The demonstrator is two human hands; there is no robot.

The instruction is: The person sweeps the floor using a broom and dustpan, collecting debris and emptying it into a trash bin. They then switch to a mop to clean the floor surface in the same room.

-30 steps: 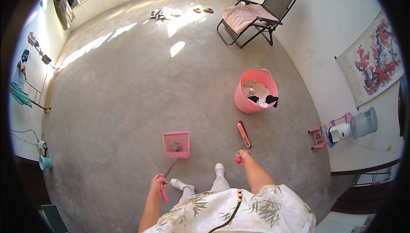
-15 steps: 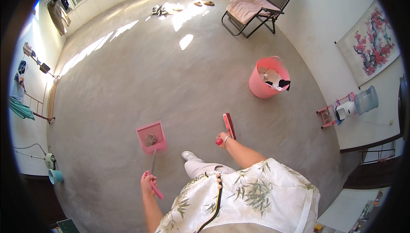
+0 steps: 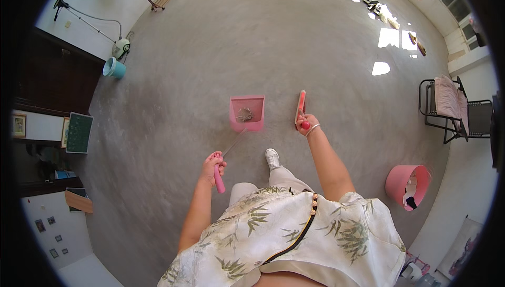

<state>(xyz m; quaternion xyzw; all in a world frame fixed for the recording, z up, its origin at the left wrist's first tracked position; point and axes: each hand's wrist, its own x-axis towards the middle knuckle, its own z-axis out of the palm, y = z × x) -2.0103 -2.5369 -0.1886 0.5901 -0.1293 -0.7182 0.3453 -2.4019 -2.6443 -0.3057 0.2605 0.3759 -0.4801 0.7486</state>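
Note:
My left hand (image 3: 214, 167) is closed round the pink grip of a long-handled dustpan (image 3: 255, 124). The pink pan lies ahead of me, and a small heap of greyish debris (image 3: 244, 114) is inside it. In my right hand (image 3: 308, 123) is the handle of a red broom (image 3: 301, 102); its round pink end shows at my fingers. The broom head is to the right of the dustpan, apart from it, and its bristles are mostly hidden from above. Whether it touches the grey floor I cannot tell.
A pink bin (image 3: 395, 183) with rubbish in it stands at the right. Beyond it is a folding chair (image 3: 451, 109) with a pink cushion. Several shoes (image 3: 374, 6) lie at the far right. At the left are a blue bucket (image 3: 114, 68) and a vacuum cleaner (image 3: 121, 48).
I have turned to the left, so the bin and chair now appear farther right and nearer. Dustpan and broom have come along in my hands; the debris stays in the pan.

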